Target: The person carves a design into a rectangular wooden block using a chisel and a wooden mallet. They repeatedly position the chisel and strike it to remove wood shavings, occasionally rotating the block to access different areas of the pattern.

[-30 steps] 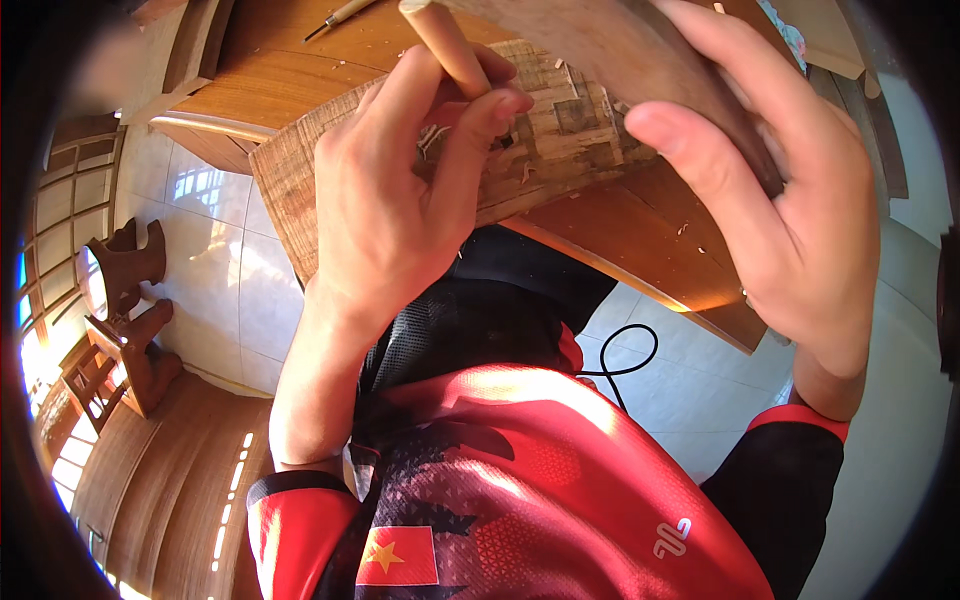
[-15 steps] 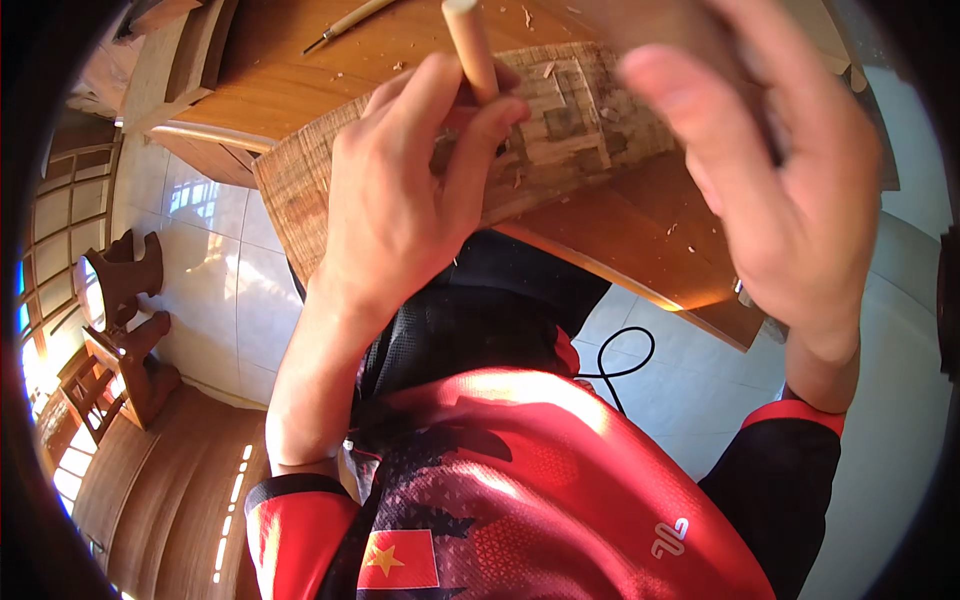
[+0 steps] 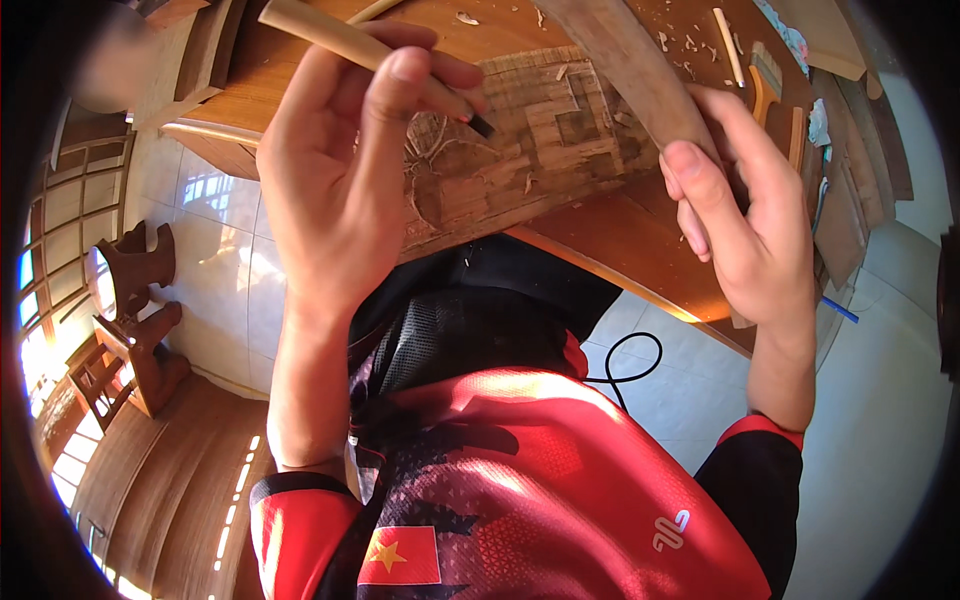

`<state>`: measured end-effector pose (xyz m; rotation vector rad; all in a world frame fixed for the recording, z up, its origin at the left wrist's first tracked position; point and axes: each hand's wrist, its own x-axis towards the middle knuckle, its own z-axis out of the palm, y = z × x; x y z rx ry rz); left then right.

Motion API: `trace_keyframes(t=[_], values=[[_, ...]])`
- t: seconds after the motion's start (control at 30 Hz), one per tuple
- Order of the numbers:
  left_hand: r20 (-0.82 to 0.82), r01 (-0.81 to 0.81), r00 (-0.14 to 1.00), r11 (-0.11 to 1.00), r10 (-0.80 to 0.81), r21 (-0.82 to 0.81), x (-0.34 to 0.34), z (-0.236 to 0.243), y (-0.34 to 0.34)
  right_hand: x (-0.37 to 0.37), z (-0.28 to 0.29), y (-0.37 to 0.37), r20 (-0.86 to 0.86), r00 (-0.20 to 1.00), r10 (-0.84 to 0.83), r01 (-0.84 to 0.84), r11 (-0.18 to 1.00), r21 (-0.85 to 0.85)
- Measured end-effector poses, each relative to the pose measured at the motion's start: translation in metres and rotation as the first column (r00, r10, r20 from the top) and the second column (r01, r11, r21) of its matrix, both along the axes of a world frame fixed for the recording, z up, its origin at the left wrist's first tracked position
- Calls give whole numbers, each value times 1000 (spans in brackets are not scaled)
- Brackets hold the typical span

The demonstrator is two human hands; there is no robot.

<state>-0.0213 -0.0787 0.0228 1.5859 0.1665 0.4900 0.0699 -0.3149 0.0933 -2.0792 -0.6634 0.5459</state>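
My left hand [image 3: 340, 195] grips a chisel [image 3: 325, 35] by its pale round wooden handle. The chisel is tilted, and its short dark blade points down to the right, over a carved wooden board [image 3: 590, 185]. Shallow relief lines and cut-out patches show on the board's face, with a few shavings lying on it. In my right hand [image 3: 750, 230] is a long, flat brown wooden piece [image 3: 635, 75], its far end cut off by the top of the view. My right thumb lies along its near end, and the piece is apart from the chisel.
The carved board lies on a brown wooden table [image 3: 640, 240] strewn with shavings. At the far right are a pale stick [image 3: 728, 48] and a brush [image 3: 765, 85]. Flat wooden planks [image 3: 850, 200] lean right of the table. A black cable [image 3: 650, 350] loops over the tiled floor.
My left hand has moved left and tipped the chisel from near upright to slanting, so its blade shows. My right hand has come down and left; the flat wooden piece now shows sharply.
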Motion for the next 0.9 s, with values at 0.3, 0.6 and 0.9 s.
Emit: trace_keyframes(t=[0.3,0.6,0.9], values=[[-76,361,932,929,-356,81,15,14,3,-5,-24,-11,-47,999,-24,26,999,35],[262,565,791,825,-553,35,36,7,17,-6,-26,-30,-147,964,-221,240,962,129],[391,689,659,725,-643,32,47,-32,27,-8,-26,-27,-126,974,-189,202,974,100]])
